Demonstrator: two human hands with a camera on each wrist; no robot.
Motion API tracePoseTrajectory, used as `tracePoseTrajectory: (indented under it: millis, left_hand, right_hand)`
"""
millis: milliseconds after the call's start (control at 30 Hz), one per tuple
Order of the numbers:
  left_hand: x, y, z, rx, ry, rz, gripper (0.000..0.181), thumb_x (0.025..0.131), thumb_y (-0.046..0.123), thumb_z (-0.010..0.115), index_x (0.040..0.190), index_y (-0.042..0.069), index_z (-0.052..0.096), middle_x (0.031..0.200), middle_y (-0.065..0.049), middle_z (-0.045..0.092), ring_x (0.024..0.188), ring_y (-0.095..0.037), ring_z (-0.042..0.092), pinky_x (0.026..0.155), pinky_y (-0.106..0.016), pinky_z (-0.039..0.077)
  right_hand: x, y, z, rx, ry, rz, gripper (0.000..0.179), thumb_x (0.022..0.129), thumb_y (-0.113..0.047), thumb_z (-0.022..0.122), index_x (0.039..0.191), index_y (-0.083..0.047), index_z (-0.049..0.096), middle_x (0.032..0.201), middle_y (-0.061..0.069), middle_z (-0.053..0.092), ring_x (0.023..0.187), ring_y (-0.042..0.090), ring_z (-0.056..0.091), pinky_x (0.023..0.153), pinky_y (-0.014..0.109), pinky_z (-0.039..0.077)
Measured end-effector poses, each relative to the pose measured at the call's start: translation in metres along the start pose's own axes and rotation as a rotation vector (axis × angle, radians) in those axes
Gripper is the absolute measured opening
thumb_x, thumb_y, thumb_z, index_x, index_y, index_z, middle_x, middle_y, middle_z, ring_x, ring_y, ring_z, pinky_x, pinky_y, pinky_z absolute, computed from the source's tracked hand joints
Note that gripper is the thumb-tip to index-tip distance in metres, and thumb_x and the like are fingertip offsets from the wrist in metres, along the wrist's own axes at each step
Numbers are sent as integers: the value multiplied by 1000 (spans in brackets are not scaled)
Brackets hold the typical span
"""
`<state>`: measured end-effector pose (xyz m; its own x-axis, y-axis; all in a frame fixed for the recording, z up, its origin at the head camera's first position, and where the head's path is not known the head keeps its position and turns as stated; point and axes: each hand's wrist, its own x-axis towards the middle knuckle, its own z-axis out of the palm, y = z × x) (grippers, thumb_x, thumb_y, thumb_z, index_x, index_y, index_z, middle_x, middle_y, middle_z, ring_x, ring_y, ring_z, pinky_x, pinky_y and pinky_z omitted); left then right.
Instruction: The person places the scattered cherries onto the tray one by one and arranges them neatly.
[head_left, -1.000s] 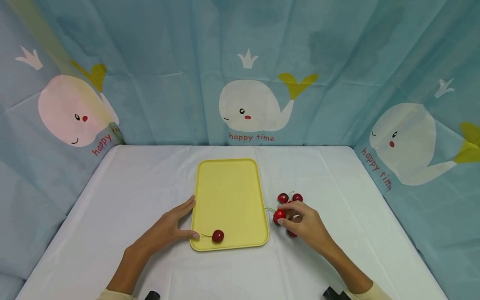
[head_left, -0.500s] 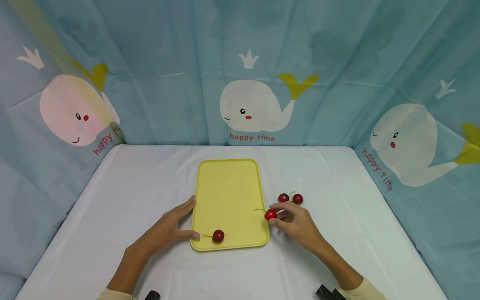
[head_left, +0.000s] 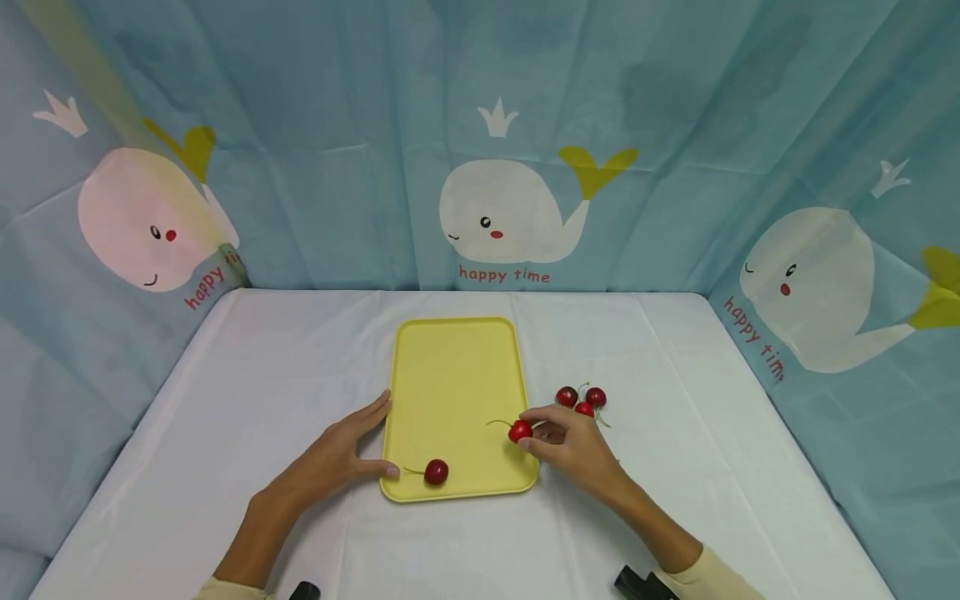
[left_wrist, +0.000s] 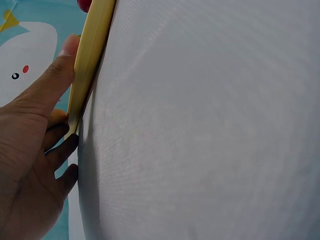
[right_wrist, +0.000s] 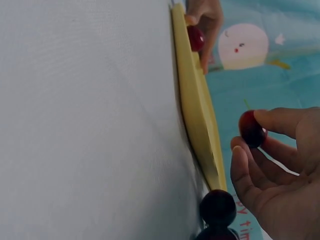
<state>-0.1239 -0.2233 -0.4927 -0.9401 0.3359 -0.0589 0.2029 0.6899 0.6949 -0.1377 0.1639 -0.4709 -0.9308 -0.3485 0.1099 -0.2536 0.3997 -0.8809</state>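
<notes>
Blue curtain (head_left: 315, 225) backs the table (head_left: 645, 350) I watch. The yellow tray (head_left: 457, 375) has the left hand (head_left: 356, 442) touching its left edge, fingers apart; the right hand (head_left: 573, 437) pinches a cherry (head_left: 519, 431) above the tray's right side.

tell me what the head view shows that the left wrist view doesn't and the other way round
Only the head view shows the right hand pinching a cherry, three other cherries beside the tray, and the tray's flat inside.

Only the left wrist view shows the left hand from its palm side.

Both show that hand touching the tray, white cloth, a whale print and some red fruit, just partly visible in the left wrist view.
</notes>
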Motion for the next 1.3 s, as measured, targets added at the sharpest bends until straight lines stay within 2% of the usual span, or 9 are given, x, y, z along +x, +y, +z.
tracePoseTrajectory:
  millis: [233, 467, 867, 1300]
  left_hand:
    - [1, 1, 0, 5, 1, -10, 117, 76, 57, 90, 166, 6, 33, 175, -8, 27, 160, -38, 28, 125, -60, 31]
    - [0, 1, -1, 2, 4, 0, 117, 77, 53, 91, 165, 4, 34, 174, -10, 27, 159, -39, 28, 125, -61, 31]
    - [0, 0, 0, -7, 10, 14, 116, 77, 52, 91, 165, 3, 33, 175, -11, 27, 159, -43, 28, 125, -64, 30]
    - [1, -3, 1, -11, 10, 14, 116, 77, 53, 91, 165, 5, 34, 175, -10, 27, 159, -41, 28, 125, -63, 30]
  right_hand:
    - [6, -1, 13, -14, -17, -53, 30, 91, -17, 85, 120, -10, 78, 108, 1, 78, 89, 12, 74, 78, 27, 64]
    - [11, -3, 22, 3, -41, -18, 30, 91, -17, 85, 120, -14, 78, 111, -1, 77, 91, 12, 73, 78, 27, 63]
    - [20, -8, 39, 0, -92, -22, 27, 93, -16, 82, 120, -13, 79, 113, 0, 78, 93, 16, 73, 82, 26, 63]
    - [30, -11, 56, -34, -130, -14, 25, 94, -20, 81, 118, -15, 79, 109, -5, 76, 94, 12, 71, 83, 25, 61]
